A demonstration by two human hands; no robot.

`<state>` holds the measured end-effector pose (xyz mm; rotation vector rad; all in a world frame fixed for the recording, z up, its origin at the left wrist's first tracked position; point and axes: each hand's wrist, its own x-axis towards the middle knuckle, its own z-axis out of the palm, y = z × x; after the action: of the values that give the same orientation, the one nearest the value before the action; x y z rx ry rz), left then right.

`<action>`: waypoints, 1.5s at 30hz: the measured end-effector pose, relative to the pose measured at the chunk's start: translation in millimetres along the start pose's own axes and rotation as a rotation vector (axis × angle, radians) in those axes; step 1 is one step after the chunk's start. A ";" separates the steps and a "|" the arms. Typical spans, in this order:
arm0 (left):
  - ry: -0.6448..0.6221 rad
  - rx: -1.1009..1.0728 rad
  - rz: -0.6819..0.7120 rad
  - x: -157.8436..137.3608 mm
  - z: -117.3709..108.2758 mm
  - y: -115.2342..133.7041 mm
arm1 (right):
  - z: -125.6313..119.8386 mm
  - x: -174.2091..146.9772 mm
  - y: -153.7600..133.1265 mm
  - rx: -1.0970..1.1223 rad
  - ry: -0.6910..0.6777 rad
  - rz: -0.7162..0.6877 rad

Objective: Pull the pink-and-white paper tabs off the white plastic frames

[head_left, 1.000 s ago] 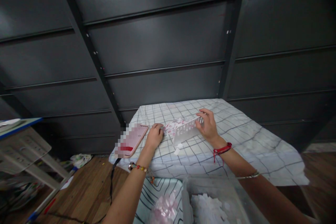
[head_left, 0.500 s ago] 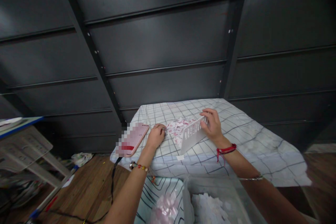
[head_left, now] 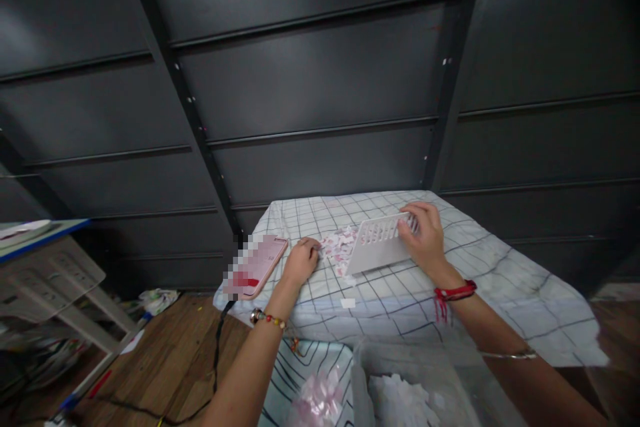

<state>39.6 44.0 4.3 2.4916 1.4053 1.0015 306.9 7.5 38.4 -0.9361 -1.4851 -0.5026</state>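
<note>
In the head view, the right hand [head_left: 425,237] has its thumb and fingers closed on the upper right corner of a white slotted panel [head_left: 377,253], which stands tilted on the checked cloth [head_left: 475,253], its row of slots uppermost; whether it is a flat board or one side of a basket, I cannot tell. Pink-and-white paper scraps [head_left: 339,247] lie heaped on the cloth between the panel and the left hand [head_left: 303,260], at the panel's left edge; the left hand rests low, palm down, fingers partly bent and their tips at the scraps; whether they grip any, I cannot tell.

A small white slip [head_left: 348,303] lies alone near the cloth's front edge; a pink-edged phone [head_left: 267,267], partly pixelated, lies left of the left hand, with a dark cable [head_left: 219,340] trailing below it; a beaded bracelet [head_left: 273,321] circles the left wrist, a red cord bracelet [head_left: 456,291] the right.

Nearest the camera, a pale striped tray [head_left: 290,367] holds a shiny pink bundle [head_left: 317,400]; just beside it, a translucent box [head_left: 445,367] contains white pieces [head_left: 400,400]; dark wall panels [head_left: 310,73] rise behind the cloth.
</note>
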 end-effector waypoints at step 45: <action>-0.002 0.005 0.013 1.6 5.1 -5.6 | -15.7 0.5 -1.1 -0.061 -0.102 -0.162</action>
<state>39.1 49.5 -1.1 2.5072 1.3946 0.9990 315.6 -5.2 41.6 -0.9042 -1.6546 -0.6290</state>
